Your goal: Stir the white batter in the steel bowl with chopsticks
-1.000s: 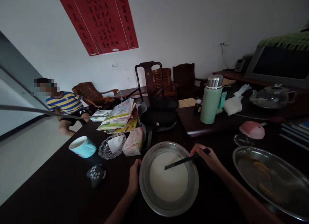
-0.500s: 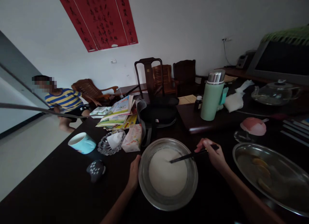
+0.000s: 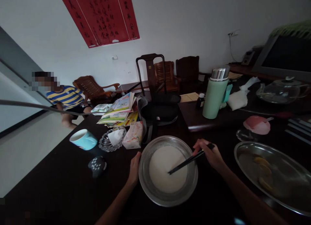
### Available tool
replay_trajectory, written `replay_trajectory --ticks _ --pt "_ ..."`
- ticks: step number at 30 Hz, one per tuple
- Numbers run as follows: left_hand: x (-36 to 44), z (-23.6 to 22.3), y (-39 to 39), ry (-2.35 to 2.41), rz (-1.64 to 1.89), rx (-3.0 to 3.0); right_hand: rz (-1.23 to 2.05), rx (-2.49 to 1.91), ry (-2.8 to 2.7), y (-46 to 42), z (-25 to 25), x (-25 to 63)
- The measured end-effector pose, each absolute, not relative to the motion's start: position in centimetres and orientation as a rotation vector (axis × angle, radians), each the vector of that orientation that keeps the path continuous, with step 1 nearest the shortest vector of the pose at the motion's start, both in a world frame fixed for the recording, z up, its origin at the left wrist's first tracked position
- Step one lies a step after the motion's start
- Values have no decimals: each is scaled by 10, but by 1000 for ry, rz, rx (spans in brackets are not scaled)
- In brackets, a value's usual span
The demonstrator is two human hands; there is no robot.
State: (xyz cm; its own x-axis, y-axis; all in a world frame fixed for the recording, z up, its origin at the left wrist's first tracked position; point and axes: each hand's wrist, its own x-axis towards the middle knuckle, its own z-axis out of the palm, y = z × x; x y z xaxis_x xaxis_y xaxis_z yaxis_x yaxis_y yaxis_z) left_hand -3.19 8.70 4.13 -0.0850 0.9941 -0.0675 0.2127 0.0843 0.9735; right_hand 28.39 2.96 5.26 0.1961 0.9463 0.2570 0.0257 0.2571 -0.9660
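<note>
A round steel bowl (image 3: 168, 203) with a pale, milky batter (image 3: 162, 176) in it stands on the dark table right in front of me. My left hand (image 3: 134, 168) grips the bowl's left side, its fingers partly tucked out of sight against the wall. In my right hand (image 3: 208, 153) is a pair of dark chopsticks (image 3: 186, 162), held slanting over the right rim. Their tips dip into the batter near the middle of the bowl. On the right, an oval metal tray (image 3: 239, 166) holds several yellowish, curved pieces (image 3: 263, 165).
Left of the bowl are a light-blue mug (image 3: 84, 140), a dark controller-like object (image 3: 97, 166), a glass dish (image 3: 109, 147) and a tissue pack (image 3: 133, 135). Behind stand booklets (image 3: 119, 111), a black bag (image 3: 160, 111) and a green thermos (image 3: 215, 97). A person (image 3: 66, 97) sits far left.
The chopstick tips have moved towards me through the batter, and my right hand has shifted slightly left. My left hand stays at the bowl. The whole view has tilted a little.
</note>
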Motion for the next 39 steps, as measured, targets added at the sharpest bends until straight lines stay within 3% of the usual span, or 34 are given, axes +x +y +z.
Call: replay_trajectory --ticks 39 --pt "-34 41 88 1459 1056 1274 819 -1190 -1058 24 57 278"
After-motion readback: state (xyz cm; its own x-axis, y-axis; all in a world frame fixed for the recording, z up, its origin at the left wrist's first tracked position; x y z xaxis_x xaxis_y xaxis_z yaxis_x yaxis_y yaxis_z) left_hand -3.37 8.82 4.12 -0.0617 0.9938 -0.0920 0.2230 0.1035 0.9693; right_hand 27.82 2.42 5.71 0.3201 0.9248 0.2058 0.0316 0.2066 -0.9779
